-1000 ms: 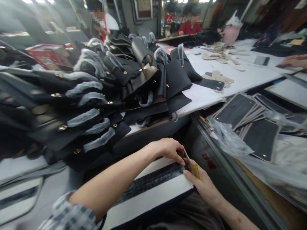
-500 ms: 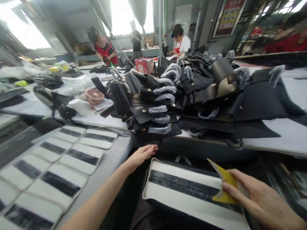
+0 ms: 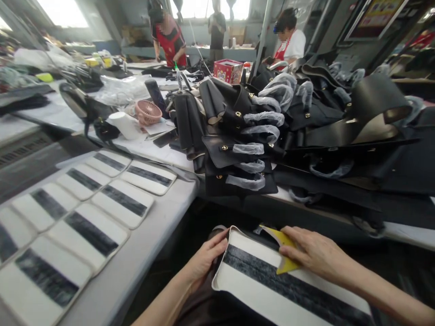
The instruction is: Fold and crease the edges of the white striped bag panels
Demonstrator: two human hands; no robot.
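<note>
A white panel point(image 3: 251, 294) with a dark lengthwise strip lies across my lap, with black material showing beneath its edges. My left hand point(image 3: 208, 257) is closed on the panel's near-left upper corner, thumb on top and fingers partly hidden under it. In my right hand point(image 3: 311, 248) is a bent yellow sheet-like piece point(image 3: 284, 266), pinched between thumb and fingers; its lower edge rests on or just over the dark strip. Similar white panels point(image 3: 118, 226) with dark strips lie in rows on the table to the left.
Black handbags point(image 3: 234, 154) with plastic-wrapped handles are heaped on the bench ahead. A pink fan point(image 3: 148, 112), a white roll point(image 3: 124, 124) and a red patterned box point(image 3: 227, 71) stand on the bench. Co-workers in red aprons point(image 3: 169, 43) are at the benches beyond.
My left hand has moved from the air beside the panel onto its corner and closed there. My right hand has shifted left along the panel with the yellow piece. The view has turned left.
</note>
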